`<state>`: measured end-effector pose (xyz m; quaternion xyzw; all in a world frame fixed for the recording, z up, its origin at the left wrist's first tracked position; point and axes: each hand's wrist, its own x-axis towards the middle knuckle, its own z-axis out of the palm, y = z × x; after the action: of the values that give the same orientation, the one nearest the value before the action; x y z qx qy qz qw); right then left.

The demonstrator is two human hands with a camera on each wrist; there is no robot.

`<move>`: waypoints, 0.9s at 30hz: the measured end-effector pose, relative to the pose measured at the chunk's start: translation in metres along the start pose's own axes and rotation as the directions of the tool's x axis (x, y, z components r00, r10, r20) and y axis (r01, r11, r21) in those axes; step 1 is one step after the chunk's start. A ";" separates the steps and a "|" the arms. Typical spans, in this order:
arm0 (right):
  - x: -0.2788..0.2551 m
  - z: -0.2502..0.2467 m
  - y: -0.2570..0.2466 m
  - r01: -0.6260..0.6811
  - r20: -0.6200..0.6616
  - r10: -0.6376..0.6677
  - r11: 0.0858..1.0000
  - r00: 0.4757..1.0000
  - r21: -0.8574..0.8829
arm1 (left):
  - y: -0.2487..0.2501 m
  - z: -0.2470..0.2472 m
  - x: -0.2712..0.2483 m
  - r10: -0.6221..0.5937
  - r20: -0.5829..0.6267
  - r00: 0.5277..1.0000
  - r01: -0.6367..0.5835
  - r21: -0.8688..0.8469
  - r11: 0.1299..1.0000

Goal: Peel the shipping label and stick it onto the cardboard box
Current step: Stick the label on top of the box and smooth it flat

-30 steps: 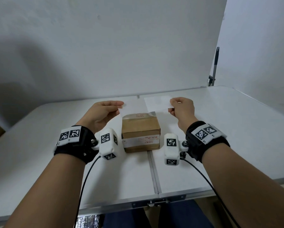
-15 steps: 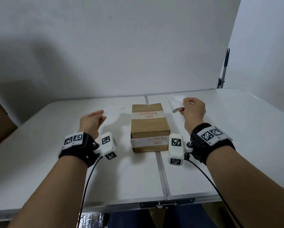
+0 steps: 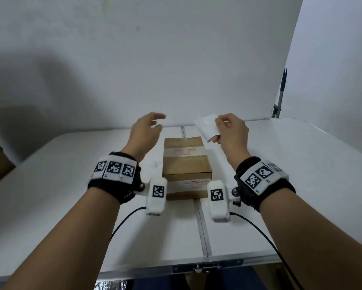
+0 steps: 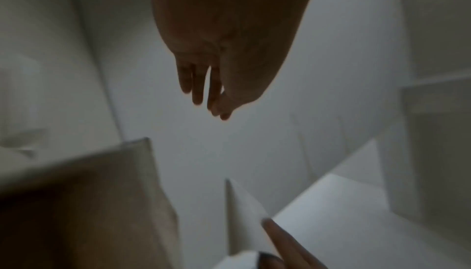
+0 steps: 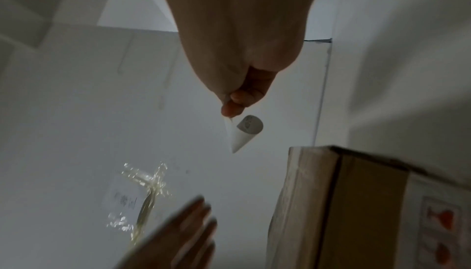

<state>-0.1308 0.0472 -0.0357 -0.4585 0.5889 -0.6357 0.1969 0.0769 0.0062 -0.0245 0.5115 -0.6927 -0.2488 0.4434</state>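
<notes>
A brown cardboard box (image 3: 186, 164) with taped seams stands mid-table between my wrists. My right hand (image 3: 220, 126) is raised beyond the box's far right corner and pinches the right edge of a white shipping label (image 3: 206, 126). The label curls at its free end (image 5: 244, 132). My left hand (image 3: 155, 122) hovers blurred above the box's far left corner, its fingers (image 4: 201, 90) straight and empty, a short gap from the label. The left wrist view shows the box (image 4: 89, 202) low left and the label (image 4: 244, 209) edge-on below the hand.
The white folding table (image 3: 301, 164) has a centre seam running under the box. A faint white sheet (image 3: 154, 163) lies left of the box. A pole (image 3: 279, 95) stands at the back right corner. White walls close off the back and right.
A second ago both hands held paper above the box. The left hand then let go and dropped to the table, and has now risen toward the label, which the right hand has lifted higher.
</notes>
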 end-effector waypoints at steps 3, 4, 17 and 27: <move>0.002 -0.004 -0.010 0.140 0.084 -0.131 0.983 0.988 -0.115 | 0.041 0.013 0.002 0.114 0.268 0.957 -0.114 -0.016 0.993; 0.003 -0.006 -0.012 0.177 0.112 -0.162 0.973 0.980 -0.147 | 0.048 0.017 0.003 0.132 0.326 0.936 -0.150 0.030 0.988; -0.001 -0.021 -0.018 0.316 0.362 -0.228 0.927 0.904 -0.205 | 0.060 0.026 -0.002 0.354 0.327 0.876 -0.423 0.168 0.890; 0.000 -0.026 -0.009 0.023 0.526 -0.018 1.000 0.851 -0.002 | 0.044 0.015 -0.012 0.340 0.223 0.914 -0.364 0.077 0.928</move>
<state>-0.1497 0.0642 -0.0247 -0.6218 0.5104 -0.4859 0.3415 0.0438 0.0317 -0.0010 0.3748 -0.8289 -0.1755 0.3763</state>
